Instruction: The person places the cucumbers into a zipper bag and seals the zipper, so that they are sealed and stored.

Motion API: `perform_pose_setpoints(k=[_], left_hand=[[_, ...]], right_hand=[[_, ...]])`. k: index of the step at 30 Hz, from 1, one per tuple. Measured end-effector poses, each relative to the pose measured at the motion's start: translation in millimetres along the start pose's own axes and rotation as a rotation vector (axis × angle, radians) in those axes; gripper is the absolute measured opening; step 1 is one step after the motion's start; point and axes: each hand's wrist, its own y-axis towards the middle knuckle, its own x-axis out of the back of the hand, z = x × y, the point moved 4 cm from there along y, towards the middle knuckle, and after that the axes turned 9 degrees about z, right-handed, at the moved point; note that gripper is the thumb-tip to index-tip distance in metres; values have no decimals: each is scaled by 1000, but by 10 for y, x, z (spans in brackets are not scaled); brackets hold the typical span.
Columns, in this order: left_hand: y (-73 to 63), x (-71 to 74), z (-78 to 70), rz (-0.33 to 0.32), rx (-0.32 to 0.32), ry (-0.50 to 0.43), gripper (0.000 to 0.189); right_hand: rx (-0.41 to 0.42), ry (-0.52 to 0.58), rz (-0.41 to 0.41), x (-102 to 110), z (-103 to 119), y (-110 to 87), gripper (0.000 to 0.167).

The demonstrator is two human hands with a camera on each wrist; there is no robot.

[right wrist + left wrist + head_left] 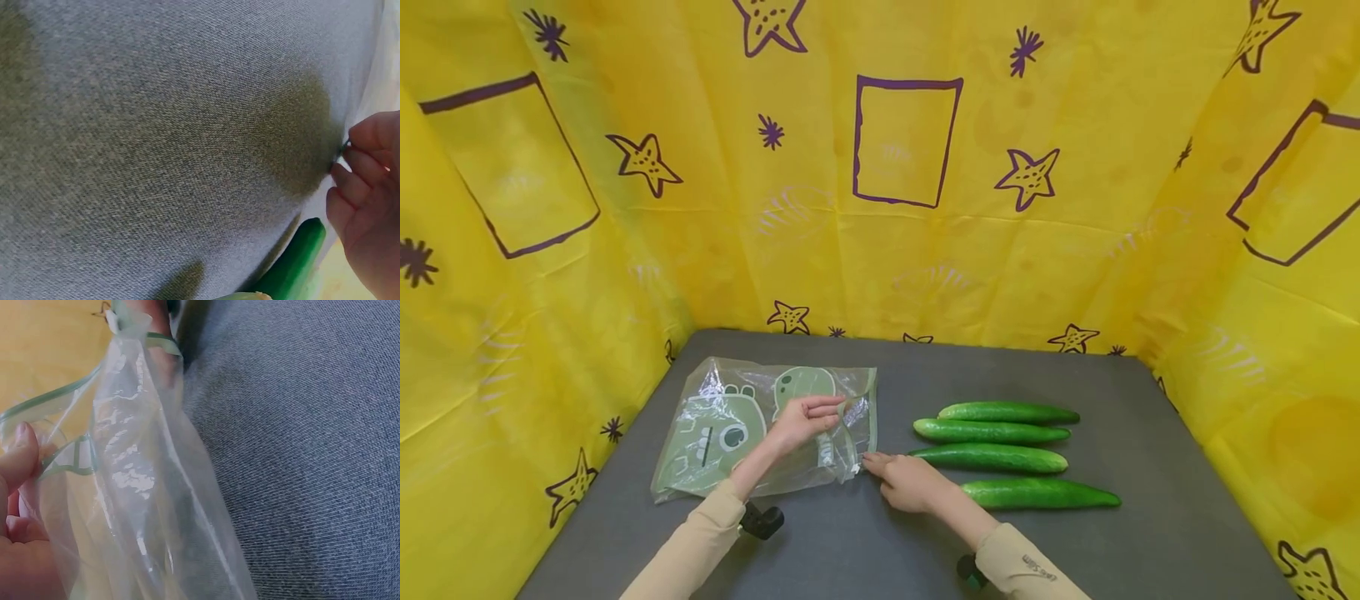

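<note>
Head view: A person in beige sleeves works with two bare hands at a clear plastic bag on a dark grey worktop. The left hand reaches over the bag and pinches its film beside the mouth, while the right hand holds the near corner of that same edge between thumb and fingers. The two hands are apart from each other, both clamped on the bag. The bag lies left of centre on the worktop, its mouth turned to the right, its front printed with pale green cartoon creatures, one large round eye showing. In the left wrist view, the green-edged sides of the mouth stand parted near the left thumb. In the right wrist view, the fingertips of the right hand meet at the bag's edge, just above the cloth-like grey surface. Four green cucumbers lie side by side to the right of the bag, roughly parallel; the nearest is partly hidden behind the right wrist. A small dark device sits at the left cuff. Yellow fabric, marked with purple-outlined starfish and four-sided shapes, hangs behind the worktop and along both sides.
</note>
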Motion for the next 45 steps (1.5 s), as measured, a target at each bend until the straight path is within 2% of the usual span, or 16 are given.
perform_pose_setpoints(k=[6,14,17,24,28,33,38,42,45], left_hand=[[4,-7,26,13,-15,-8,39],[-3,-7,35,16,-16,-24,39],[-7,-10,49,16,-20,-22,39],[-8,-24,69,23,-29,-24,39],[-15,-27,65,21,-26,-26,39],[-35,-33,57,21,-29,-12,39],[-44,-38,62,15,-28,-6,39],[-45,-33,62,17,-33,-2,39],[-44,-29,67,13,-34,-4,39]], right_hand=[[31,58,-58,36,-12,-32,45],[71,205,-169,168,-86,-145,44],[69,277,-244,211,-128,-214,45],[66,465,-490,230,-232,-440,45],[42,559,-567,256,-317,-564,46],[-6,648,-589,323,-454,-746,45],[-71,670,-604,380,-646,-956,44],[-172,686,-601,422,-828,-1146,44],[-266,726,-559,456,-973,-1283,48]])
